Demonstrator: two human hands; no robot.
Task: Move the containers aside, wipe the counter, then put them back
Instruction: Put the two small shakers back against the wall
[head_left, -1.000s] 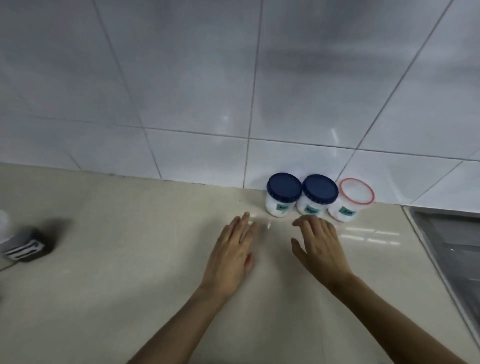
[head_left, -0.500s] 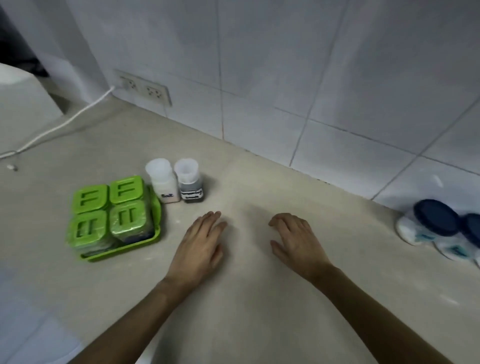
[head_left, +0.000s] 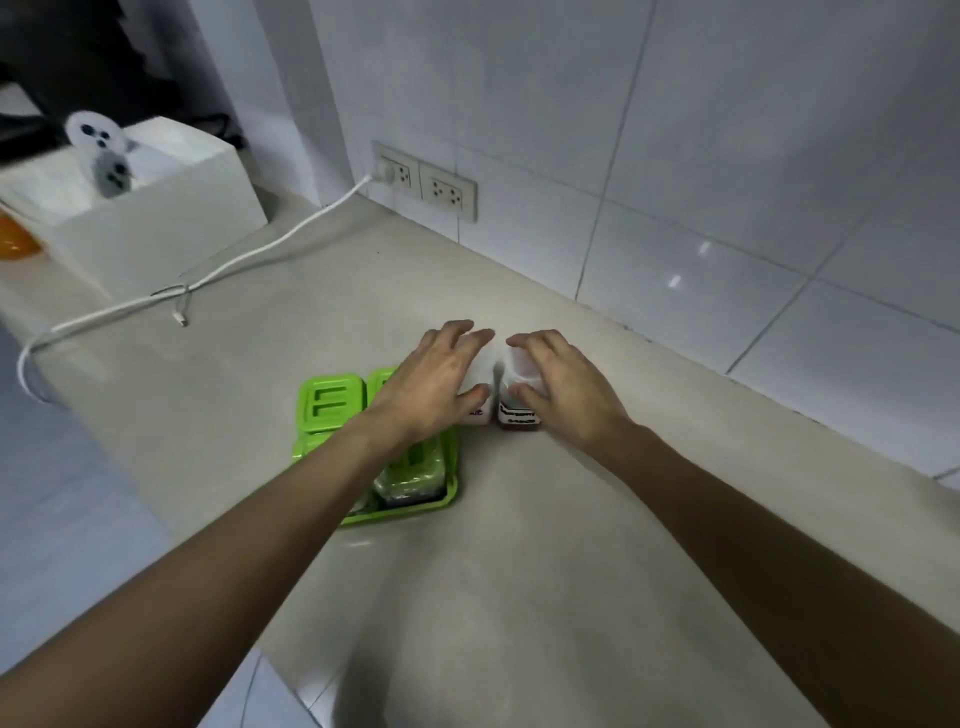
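Two small white-capped bottles stand side by side on the beige counter (head_left: 519, 545). My left hand (head_left: 434, 382) curls over the left bottle (head_left: 480, 387), thumb in front and fingers behind it. My right hand (head_left: 563, 387) wraps the right bottle (head_left: 517, 415), which has a dark lower part and a label. Both bottles rest on the counter and are mostly hidden by my hands. A green tray (head_left: 452, 491) with several green-lidded containers (head_left: 332, 397) sits just left of them, partly under my left forearm.
A tiled wall runs behind, with two sockets (head_left: 423, 179) and a plugged white cable (head_left: 208, 280) trailing across the counter. A white box-like appliance (head_left: 140, 213) stands at the far left. The counter's front edge drops to a tiled floor at lower left.
The view swung left, away from the blue-lidded jars. Both hands moved forward from the bare counter and closed over the two small bottles next to the green tray.
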